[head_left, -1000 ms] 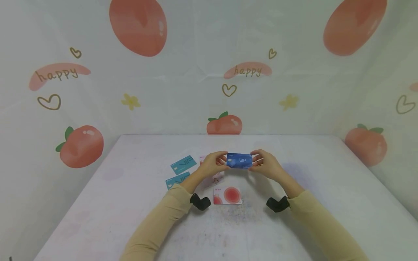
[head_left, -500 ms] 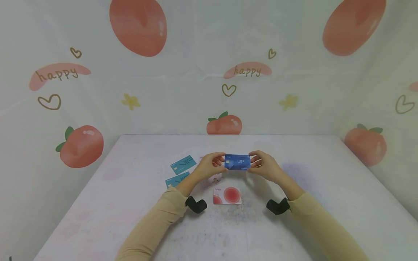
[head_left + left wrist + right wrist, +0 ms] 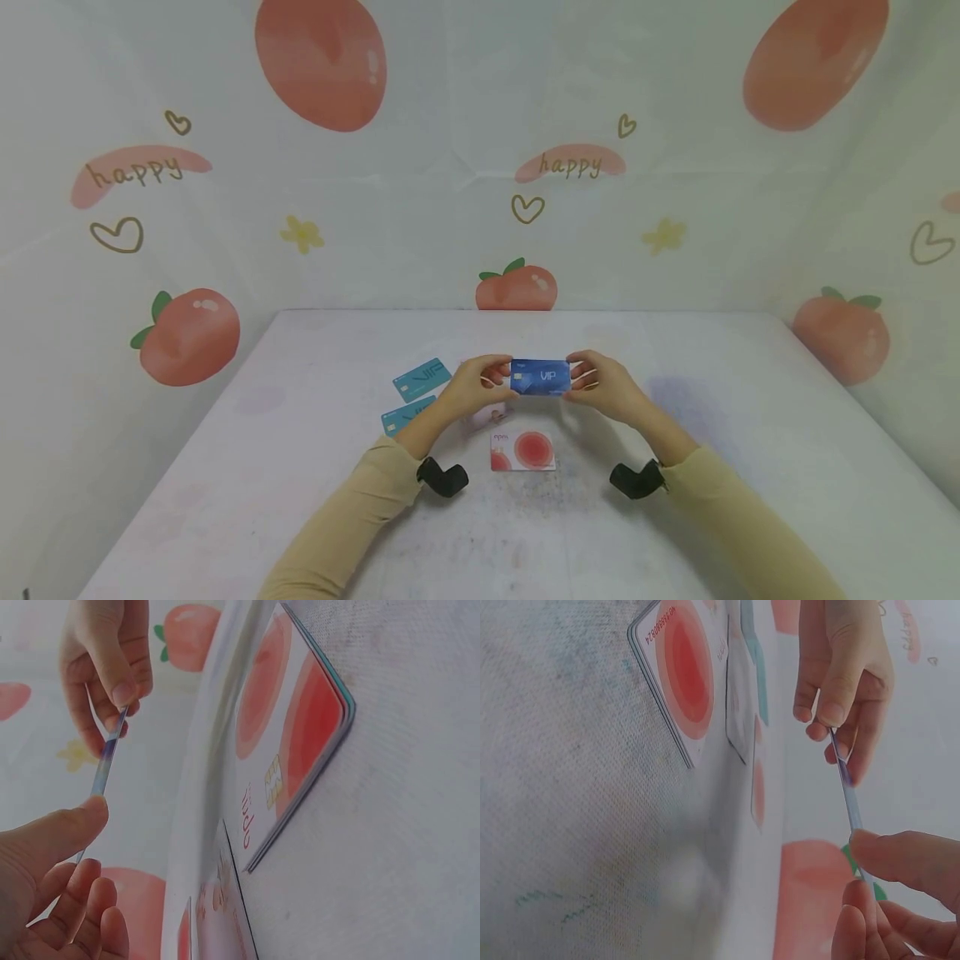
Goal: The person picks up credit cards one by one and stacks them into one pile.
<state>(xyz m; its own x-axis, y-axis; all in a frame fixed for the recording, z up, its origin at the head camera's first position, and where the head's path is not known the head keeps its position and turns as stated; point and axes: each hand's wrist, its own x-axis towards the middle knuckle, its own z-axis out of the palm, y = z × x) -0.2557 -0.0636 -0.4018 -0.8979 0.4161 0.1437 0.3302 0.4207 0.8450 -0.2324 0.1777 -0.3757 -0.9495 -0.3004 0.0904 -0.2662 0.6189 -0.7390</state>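
A blue VIP card (image 3: 540, 377) is held up over the table, its printed face toward the head camera. My left hand (image 3: 474, 387) pinches its left end between thumb and fingers. At the other end my right hand (image 3: 609, 387) grips it the same way. Both wrist views show the card (image 3: 105, 761) edge-on between the two hands. Below it on the table lies a small stack of cards (image 3: 522, 451), topped by a white one with red circles. A pink card (image 3: 491, 414) is partly hidden behind my left hand.
Two teal VIP cards (image 3: 422, 380) lie to the left, the nearer one partly covered by my left forearm. Black wrist cameras (image 3: 636, 480) hang under both wrists, low over the white table (image 3: 480, 542). A fruit-printed cloth wall (image 3: 420, 225) stands behind the table.
Both hands have shifted slightly left and toward the body with the blue card between them. The cards on the table have stayed put.
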